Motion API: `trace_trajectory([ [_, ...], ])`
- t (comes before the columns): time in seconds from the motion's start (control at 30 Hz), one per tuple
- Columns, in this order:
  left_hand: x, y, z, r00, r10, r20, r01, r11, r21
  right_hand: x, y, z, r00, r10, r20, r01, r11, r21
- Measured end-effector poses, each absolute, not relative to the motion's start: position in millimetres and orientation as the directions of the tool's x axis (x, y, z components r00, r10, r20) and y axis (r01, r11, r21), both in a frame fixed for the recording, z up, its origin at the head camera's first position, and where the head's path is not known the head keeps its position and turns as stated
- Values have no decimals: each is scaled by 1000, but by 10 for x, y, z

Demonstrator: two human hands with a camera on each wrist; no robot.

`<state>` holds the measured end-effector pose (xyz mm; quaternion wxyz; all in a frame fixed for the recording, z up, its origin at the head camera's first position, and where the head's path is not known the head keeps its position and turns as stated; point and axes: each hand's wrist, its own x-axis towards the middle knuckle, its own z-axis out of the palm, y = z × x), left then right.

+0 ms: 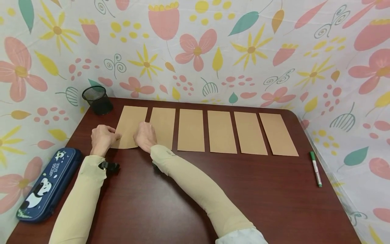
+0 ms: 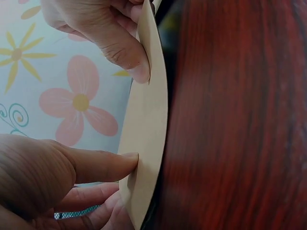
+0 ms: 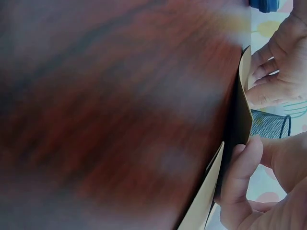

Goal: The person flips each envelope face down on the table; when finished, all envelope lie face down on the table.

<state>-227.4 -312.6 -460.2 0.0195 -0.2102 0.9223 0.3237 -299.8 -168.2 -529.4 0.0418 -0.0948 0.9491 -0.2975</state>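
Observation:
On the dark wooden table, my left hand [image 1: 103,137] pinches the left edge of a rectangular piece of brown kraft paper [image 1: 129,125], the leftmost of a row. At the same piece's right edge, my right hand [image 1: 145,136] grips with thumb and fingers. In the left wrist view the held paper [image 2: 146,120] bows slightly, with both thumbs pressing on its face. The right wrist view shows its near edge [image 3: 245,105] raised off the tabletop. A second kraft paper piece [image 1: 165,125] lies just right of it, partly hidden by my right hand.
Several more kraft paper pieces [image 1: 191,130] continue the row to the right. A black mesh pen holder [image 1: 102,103] stands at the back left corner. Left of my left forearm lies a blue panda pencil case [image 1: 50,186]. A green-capped marker [image 1: 316,169] lies near the right edge.

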Motion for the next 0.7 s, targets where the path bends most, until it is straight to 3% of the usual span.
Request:
trace_trajectory([
  [0.53,-2327,-3218,-4735,-913,-388,-128,-388,726,568,-2980,-1640,-5248,-955,-296,0,-250,809,-532],
  [0.7,-2289,-3192,-4731,-927,-370,-62,-334,738,587,-2945,-1594,-5176,-960,-279,-20,-218,793,-569],
])
